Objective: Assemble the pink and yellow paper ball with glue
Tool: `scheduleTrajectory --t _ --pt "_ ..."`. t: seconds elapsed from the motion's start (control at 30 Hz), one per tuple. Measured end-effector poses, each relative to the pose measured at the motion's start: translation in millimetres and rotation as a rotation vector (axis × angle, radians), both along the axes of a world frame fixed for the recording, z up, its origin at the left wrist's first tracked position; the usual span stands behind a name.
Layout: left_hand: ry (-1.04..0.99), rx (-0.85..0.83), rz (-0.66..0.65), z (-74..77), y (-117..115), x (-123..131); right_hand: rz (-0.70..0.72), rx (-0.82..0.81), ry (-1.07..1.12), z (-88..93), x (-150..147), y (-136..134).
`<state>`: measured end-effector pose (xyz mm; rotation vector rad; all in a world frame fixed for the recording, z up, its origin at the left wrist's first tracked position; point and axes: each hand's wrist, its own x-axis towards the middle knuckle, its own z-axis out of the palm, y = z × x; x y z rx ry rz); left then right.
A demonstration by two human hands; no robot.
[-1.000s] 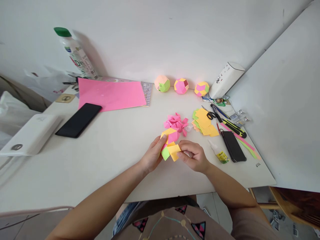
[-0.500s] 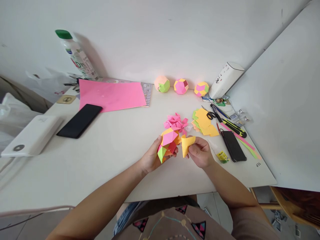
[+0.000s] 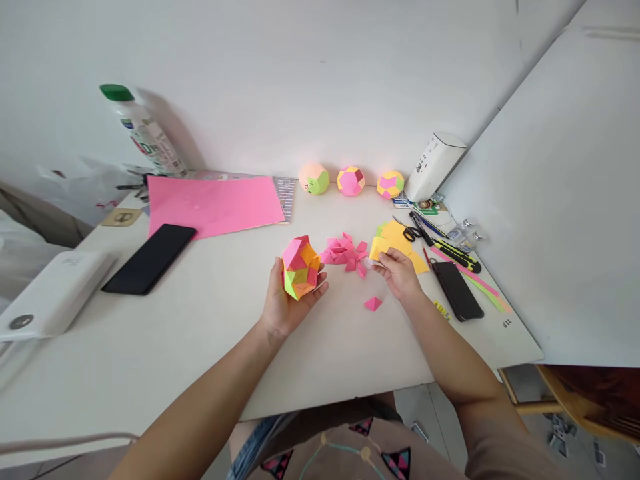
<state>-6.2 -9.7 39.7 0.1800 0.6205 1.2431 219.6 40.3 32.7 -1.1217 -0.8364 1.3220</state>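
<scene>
The held paper ball (image 3: 300,270) is pink, orange and lime, the half-hidden label (image 3: 442,309) seemingly yellow.

The right hand (image 3: 401,275) has moved to the paper pile (image 3: 394,235) — the multicoloured ball (image 3: 300,269) leftward.

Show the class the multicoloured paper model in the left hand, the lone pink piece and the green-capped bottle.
Paper model (image 3: 300,269): head view, on its middle facets.
Lone pink piece (image 3: 373,304): head view, on its centre.
Green-capped bottle (image 3: 150,139): head view, on its labelled side.
</scene>
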Motion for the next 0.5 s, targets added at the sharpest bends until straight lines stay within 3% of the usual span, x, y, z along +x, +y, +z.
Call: scheduleTrajectory --t 0.33,0.5 --pt "0.040 -0.045 -0.029 -3.9 -1.4 4.5 0.130 -0.030 -0.278 2.6 -9.1 -16.5" --pt "0.048 -0.036 -0.062 -4.5 -3.8 6.4 0.411 -0.127 -0.477 24.4 3.0 -23.4"
